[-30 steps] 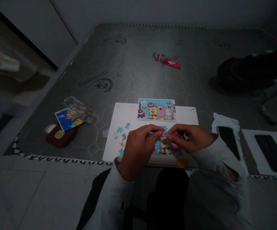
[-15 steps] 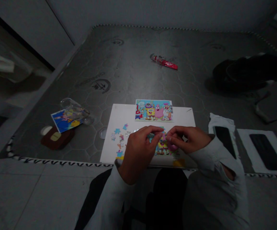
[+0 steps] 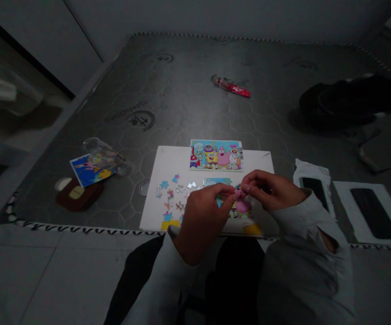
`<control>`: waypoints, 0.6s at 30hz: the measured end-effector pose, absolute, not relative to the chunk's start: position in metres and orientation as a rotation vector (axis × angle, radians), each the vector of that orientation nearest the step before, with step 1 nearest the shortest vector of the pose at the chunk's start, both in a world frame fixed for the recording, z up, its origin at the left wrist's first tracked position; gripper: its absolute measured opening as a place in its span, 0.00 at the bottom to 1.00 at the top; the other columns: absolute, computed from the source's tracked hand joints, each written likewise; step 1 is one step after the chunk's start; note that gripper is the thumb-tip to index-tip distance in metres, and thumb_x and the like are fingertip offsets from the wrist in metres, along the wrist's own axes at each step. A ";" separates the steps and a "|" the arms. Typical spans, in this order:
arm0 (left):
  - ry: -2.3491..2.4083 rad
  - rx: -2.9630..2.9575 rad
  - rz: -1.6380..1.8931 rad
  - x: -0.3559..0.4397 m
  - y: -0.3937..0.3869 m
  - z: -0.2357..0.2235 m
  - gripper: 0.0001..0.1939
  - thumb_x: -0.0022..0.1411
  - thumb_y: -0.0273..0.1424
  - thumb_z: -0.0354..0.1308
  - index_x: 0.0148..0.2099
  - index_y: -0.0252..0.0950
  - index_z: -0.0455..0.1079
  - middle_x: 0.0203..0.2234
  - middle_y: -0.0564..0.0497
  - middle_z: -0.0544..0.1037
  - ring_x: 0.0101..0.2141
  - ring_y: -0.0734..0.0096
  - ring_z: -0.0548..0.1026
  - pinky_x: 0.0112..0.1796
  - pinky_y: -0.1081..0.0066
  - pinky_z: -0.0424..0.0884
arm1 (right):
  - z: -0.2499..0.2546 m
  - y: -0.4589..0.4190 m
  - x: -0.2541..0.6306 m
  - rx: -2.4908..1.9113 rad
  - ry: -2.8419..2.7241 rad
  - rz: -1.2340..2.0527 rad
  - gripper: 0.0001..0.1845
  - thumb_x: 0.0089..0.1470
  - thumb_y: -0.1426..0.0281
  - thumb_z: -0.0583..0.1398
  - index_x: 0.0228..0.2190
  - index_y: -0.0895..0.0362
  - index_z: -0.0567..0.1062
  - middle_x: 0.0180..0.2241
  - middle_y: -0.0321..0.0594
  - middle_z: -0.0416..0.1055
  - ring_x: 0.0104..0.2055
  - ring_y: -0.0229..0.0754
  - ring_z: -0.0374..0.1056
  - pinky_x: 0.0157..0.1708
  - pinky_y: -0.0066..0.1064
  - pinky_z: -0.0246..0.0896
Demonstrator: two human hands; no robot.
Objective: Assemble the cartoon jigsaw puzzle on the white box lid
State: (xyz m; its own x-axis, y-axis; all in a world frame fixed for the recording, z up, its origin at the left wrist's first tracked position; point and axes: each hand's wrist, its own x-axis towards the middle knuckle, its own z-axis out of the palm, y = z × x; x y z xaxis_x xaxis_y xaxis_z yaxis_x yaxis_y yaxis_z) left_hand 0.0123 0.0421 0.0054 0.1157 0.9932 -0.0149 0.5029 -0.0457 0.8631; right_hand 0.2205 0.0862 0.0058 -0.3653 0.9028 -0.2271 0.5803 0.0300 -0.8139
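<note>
My left hand [image 3: 205, 216] is closed in a pinch over the partly joined jigsaw puzzle [image 3: 242, 207], which shows bright cartoon figures. At its fingertips is a small pink puzzle piece [image 3: 238, 193]. My right hand [image 3: 271, 189] comes in from the other side, also pinched, with its fingertips on the same piece. My hands hide part of the puzzle. Several loose puzzle pieces [image 3: 180, 188] lie left of my left hand on the white board [image 3: 151, 198]. A reference picture card [image 3: 216, 155] lies at the board's far edge.
To the left are a brown case [image 3: 80, 198], a blue picture card [image 3: 83, 169] and a clear plastic bottle [image 3: 105, 153]. A red packet [image 3: 232, 86] lies farther back. At right are a black bag [image 3: 347, 101] and two dark phones, one the nearer-edge phone [image 3: 374, 212].
Both hands have shifted slightly right over the puzzle, and their fingertips have come together at the pink piece. More loose pieces and the puzzle's upper left part now show. The view moved slightly.
</note>
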 end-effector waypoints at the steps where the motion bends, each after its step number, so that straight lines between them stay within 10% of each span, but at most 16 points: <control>1: 1.477 1.665 0.810 0.014 0.041 0.005 0.03 0.66 0.33 0.66 0.42 0.42 0.82 0.35 0.57 0.87 0.36 0.71 0.82 0.42 0.71 0.75 | 0.005 0.085 0.221 -1.533 -1.949 1.250 0.15 0.58 0.54 0.61 0.37 0.53 0.77 0.30 0.37 0.80 0.32 0.40 0.74 0.34 0.31 0.64; 18: 1.585 1.912 0.538 0.034 0.034 -0.021 0.08 0.68 0.38 0.65 0.47 0.44 0.78 0.44 0.57 0.84 0.43 0.67 0.82 0.39 0.68 0.72 | -0.002 0.088 0.235 -1.891 -2.135 1.113 0.11 0.53 0.63 0.64 0.38 0.50 0.83 0.28 0.33 0.80 0.30 0.38 0.73 0.32 0.30 0.61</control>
